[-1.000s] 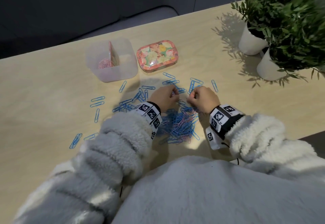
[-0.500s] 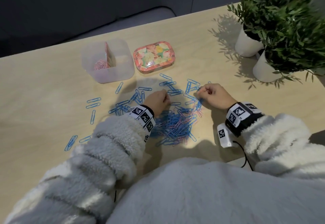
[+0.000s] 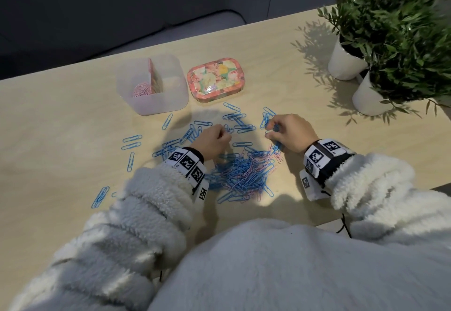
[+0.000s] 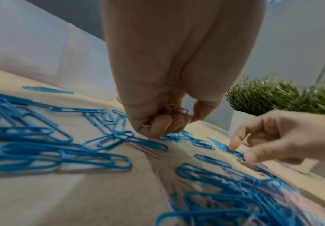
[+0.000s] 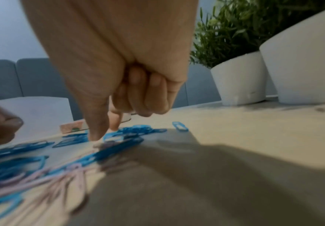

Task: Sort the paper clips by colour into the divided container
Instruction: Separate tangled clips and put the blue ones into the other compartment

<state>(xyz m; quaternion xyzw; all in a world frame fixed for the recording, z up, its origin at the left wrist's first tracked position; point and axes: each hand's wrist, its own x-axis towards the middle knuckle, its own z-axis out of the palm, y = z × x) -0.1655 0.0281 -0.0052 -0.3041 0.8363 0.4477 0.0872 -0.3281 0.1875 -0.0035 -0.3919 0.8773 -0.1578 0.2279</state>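
Note:
A heap of blue and pink paper clips [image 3: 244,176] lies on the table in front of me, with loose blue clips [image 3: 131,138] scattered to the left. The clear divided container [image 3: 156,105] stands at the back left with pink clips [image 3: 141,89] in its left compartment. My left hand [image 3: 223,134] is curled into a fist just above the heap and grips a small bunch of pink clips [image 4: 175,111]. At the heap's far right edge, my right hand [image 3: 271,131] has thumb and forefinger down on the clips there [image 5: 107,143], pinching one; its colour is unclear.
A floral tin [image 3: 216,80] sits right of the container. Two white pots with green plants [image 3: 346,64] [image 3: 368,100] stand at the back right. The table's near edge [image 3: 439,186] runs close behind my right wrist.
My right hand has drawn away from the left hand, out to the right edge of the heap. The left hand stays curled above the heap.

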